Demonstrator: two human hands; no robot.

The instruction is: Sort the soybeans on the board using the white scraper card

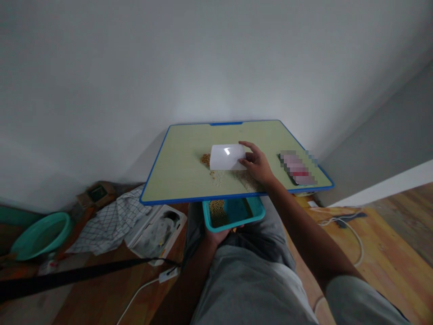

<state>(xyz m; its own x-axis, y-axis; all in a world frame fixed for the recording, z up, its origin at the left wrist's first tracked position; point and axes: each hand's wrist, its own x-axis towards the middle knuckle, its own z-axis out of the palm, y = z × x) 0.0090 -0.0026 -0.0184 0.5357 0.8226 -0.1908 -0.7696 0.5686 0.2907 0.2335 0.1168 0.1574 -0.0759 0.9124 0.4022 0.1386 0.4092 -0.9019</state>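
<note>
White card (225, 160) over the tabletop (186, 140), teal tray (238, 209) below the near edge.
The card is glossy and slightly bent, its long side going crosswise; golden beans (204, 159) are heaped at its left end, and fine grain (249, 181) spreads nearer. The tray, open-topped, contains more beans at its left.

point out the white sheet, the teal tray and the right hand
White sheet (226, 159), head view: middle of its glossy face.
Teal tray (237, 210), head view: bare part of its floor.
Right hand (259, 165), head view: back of the hand.
</note>
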